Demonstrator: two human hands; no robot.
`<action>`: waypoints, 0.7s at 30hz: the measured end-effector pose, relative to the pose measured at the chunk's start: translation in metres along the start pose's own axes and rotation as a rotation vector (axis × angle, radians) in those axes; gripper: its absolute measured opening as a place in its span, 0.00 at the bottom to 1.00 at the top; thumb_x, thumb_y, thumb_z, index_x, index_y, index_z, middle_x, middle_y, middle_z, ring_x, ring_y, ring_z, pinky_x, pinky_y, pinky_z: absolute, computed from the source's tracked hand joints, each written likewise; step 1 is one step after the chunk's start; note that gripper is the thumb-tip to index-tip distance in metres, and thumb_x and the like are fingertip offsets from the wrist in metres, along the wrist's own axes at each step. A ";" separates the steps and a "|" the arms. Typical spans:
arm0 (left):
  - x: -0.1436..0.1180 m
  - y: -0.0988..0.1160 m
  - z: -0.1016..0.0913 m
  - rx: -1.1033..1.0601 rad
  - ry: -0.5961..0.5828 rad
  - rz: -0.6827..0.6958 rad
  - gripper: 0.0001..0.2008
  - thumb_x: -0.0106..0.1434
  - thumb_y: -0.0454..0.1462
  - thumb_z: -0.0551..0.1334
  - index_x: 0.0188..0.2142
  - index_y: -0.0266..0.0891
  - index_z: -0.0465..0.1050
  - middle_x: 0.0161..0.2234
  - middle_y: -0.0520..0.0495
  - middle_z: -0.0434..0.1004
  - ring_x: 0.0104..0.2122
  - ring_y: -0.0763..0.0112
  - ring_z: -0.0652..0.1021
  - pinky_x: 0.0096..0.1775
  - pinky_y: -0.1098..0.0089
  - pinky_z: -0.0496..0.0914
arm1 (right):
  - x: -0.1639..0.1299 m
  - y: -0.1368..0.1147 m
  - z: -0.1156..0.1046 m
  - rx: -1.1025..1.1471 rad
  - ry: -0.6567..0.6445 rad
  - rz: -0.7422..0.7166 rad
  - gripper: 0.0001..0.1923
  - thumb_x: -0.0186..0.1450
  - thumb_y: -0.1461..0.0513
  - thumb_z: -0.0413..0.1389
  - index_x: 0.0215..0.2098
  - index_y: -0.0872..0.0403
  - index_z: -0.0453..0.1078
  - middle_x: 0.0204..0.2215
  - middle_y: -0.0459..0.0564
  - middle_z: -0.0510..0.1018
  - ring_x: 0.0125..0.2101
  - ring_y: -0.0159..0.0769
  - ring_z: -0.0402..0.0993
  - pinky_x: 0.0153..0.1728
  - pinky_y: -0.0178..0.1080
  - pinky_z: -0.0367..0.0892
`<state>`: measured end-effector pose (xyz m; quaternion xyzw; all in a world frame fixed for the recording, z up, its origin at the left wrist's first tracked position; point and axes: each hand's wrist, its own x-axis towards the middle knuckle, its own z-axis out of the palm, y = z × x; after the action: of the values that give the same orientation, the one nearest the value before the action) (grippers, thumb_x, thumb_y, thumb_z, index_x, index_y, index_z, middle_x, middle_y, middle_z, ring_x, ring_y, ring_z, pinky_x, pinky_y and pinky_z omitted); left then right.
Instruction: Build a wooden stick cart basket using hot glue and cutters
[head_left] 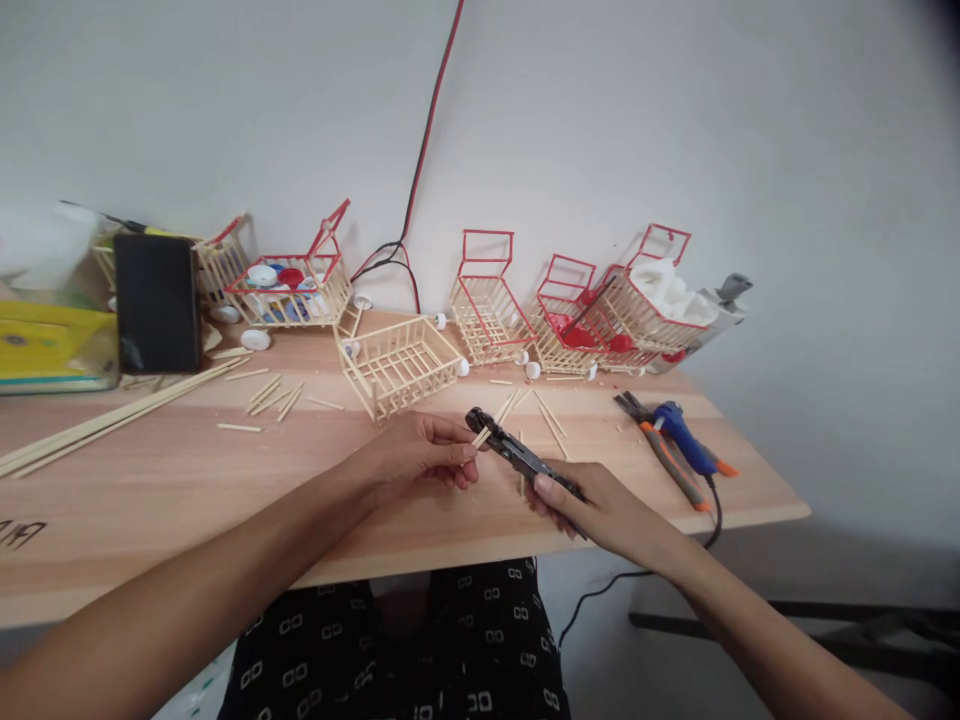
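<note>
My left hand (pixel 427 452) pinches thin wooden sticks (pixel 481 437) between thumb and fingers above the tabletop. In my right hand (pixel 589 500) is a pair of dark pliers (pixel 519 456), the fingers wrapped round its handles. The head of the pliers lies across the sticks, close to my left fingertips; whether the jaws bite on them I cannot tell. Just beyond my left hand stands a bare wooden stick basket (pixel 405 366) with white wheels. More loose sticks (pixel 551 415) lie on the table behind the pliers.
Several small stick carts with red handles, such as one full of bottle caps (pixel 289 285), line the wall. To the right lie orange-handled pliers (pixel 671 455) and a blue glue gun (pixel 684 437) with a cord. A black phone (pixel 157 305) and long sticks (pixel 120 418) are at left.
</note>
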<state>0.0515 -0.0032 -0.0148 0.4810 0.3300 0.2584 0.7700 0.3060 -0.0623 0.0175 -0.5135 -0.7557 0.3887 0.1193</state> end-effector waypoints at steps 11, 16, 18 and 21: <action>0.005 -0.008 0.001 -0.022 0.032 0.021 0.17 0.48 0.43 0.75 0.34 0.34 0.80 0.25 0.48 0.81 0.23 0.74 0.77 0.32 0.71 0.69 | 0.003 -0.008 0.001 -0.150 0.056 0.018 0.26 0.71 0.43 0.43 0.35 0.55 0.68 0.30 0.51 0.76 0.31 0.38 0.69 0.33 0.39 0.60; 0.006 -0.009 0.002 -0.019 0.056 0.036 0.16 0.49 0.43 0.75 0.34 0.33 0.80 0.25 0.48 0.81 0.23 0.75 0.77 0.31 0.71 0.69 | 0.005 -0.007 0.001 -0.216 0.071 0.034 0.28 0.71 0.42 0.42 0.31 0.54 0.66 0.27 0.49 0.74 0.29 0.37 0.68 0.31 0.38 0.58; 0.006 -0.009 0.002 -0.017 0.055 0.036 0.16 0.49 0.43 0.75 0.34 0.34 0.80 0.24 0.48 0.80 0.23 0.75 0.77 0.31 0.71 0.70 | 0.005 -0.005 0.001 -0.250 0.084 0.042 0.28 0.71 0.41 0.42 0.27 0.53 0.62 0.23 0.47 0.70 0.26 0.35 0.64 0.29 0.38 0.55; 0.005 -0.009 0.003 -0.012 0.057 0.038 0.16 0.49 0.42 0.75 0.33 0.33 0.79 0.24 0.48 0.80 0.22 0.75 0.77 0.30 0.72 0.69 | 0.006 -0.002 0.000 -0.281 0.085 0.045 0.28 0.71 0.41 0.42 0.25 0.53 0.59 0.21 0.45 0.66 0.23 0.33 0.61 0.27 0.37 0.52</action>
<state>0.0580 -0.0051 -0.0235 0.4750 0.3409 0.2884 0.7582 0.3022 -0.0576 0.0181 -0.5580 -0.7851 0.2595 0.0694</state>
